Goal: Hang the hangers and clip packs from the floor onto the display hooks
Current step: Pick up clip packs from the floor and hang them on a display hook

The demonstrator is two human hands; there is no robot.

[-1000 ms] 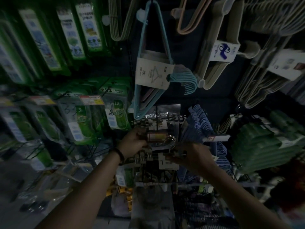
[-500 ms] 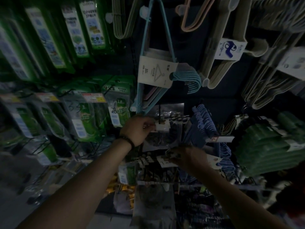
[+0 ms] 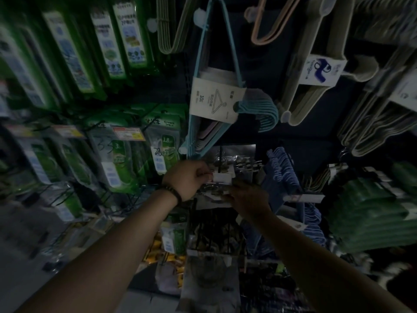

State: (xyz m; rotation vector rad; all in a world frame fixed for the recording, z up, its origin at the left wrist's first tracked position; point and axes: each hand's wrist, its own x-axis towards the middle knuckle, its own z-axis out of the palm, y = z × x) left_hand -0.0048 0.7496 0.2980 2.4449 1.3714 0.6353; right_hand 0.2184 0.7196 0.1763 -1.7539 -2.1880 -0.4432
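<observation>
Pinching the white header card of the clip pack [image 3: 222, 177] between thumb and fingers, my left hand [image 3: 187, 179] holds it at the black display hook [image 3: 220, 154], against the clear clip bags hanging there. My right hand [image 3: 247, 199] touches the pack's lower edge from beneath; it is too dark to tell whether those fingers close. Both forearms reach upward. Blue hangers [image 3: 212, 86] hang just above, green packs [image 3: 117, 159] to the left.

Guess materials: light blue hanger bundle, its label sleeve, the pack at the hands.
Light blue hangers: likely plastic or coated wire, matte, thin uniform rods. Label sleeve: paper card, flat, matte, printed. Clip pack pinched by the left hand: white card header; glints suggest metal clips in clear film, too dark to confirm.
</observation>
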